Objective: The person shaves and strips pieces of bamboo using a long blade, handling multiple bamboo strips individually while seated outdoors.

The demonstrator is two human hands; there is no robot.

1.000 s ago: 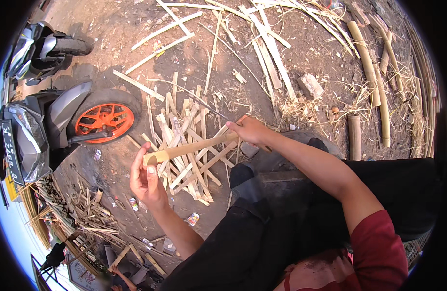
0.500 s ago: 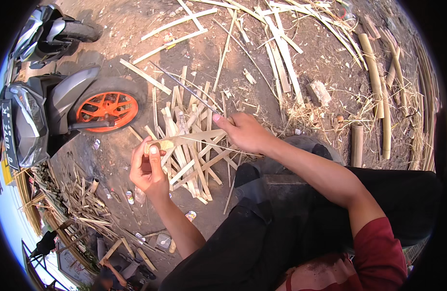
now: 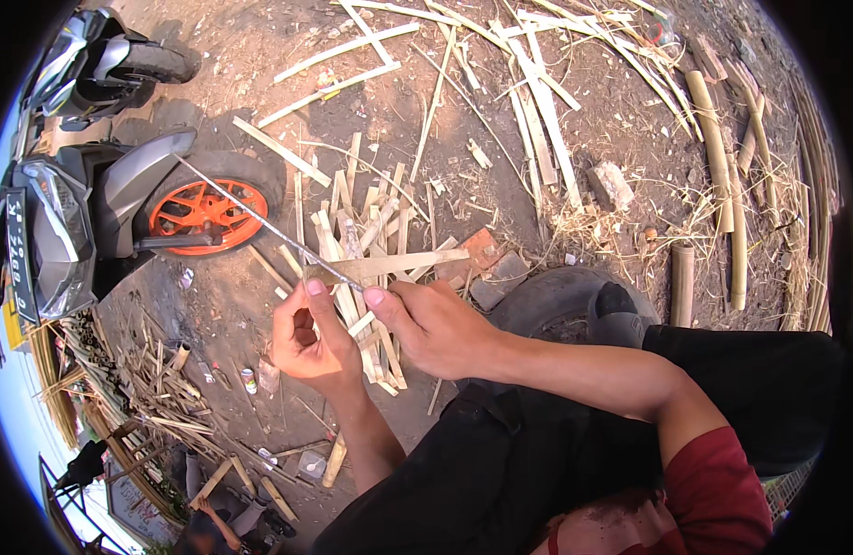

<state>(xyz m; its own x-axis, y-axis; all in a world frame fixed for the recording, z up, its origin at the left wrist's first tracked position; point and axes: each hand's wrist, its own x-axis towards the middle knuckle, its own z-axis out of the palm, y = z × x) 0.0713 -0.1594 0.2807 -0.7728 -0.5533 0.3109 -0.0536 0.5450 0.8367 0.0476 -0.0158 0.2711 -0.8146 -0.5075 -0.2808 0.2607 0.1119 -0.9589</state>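
Note:
My left hand point(image 3: 317, 335) is closed in a pinch on the left end of a flat, pale bamboo strip point(image 3: 412, 262), which stretches to the right above my right hand. My right hand point(image 3: 433, 326) is wrapped round a long, thin knife point(image 3: 251, 212); its handle is hidden in my fist. The narrow blade slants up and to the left, crossing the strip near my left thumb and passing in front of the orange wheel. Both hands are close together, thumbs nearly meeting. Beneath them lies a heap of split bamboo pieces point(image 3: 383, 342) on the dirt.
Two motorbikes stand at the left, the nearer with an orange wheel point(image 3: 207, 215). A tire point(image 3: 546, 296) lies by my foot, beside broken brick point(image 3: 477, 254). A stone point(image 3: 611, 185), bamboo poles point(image 3: 713, 148) and long strips point(image 3: 542, 102) lie beyond. Another person point(image 3: 214, 529) is at the lower left.
My right hand has moved left and down with the knife, up to my left hand. The blade has swung lower and farther left. My left hand has shifted slightly right and down.

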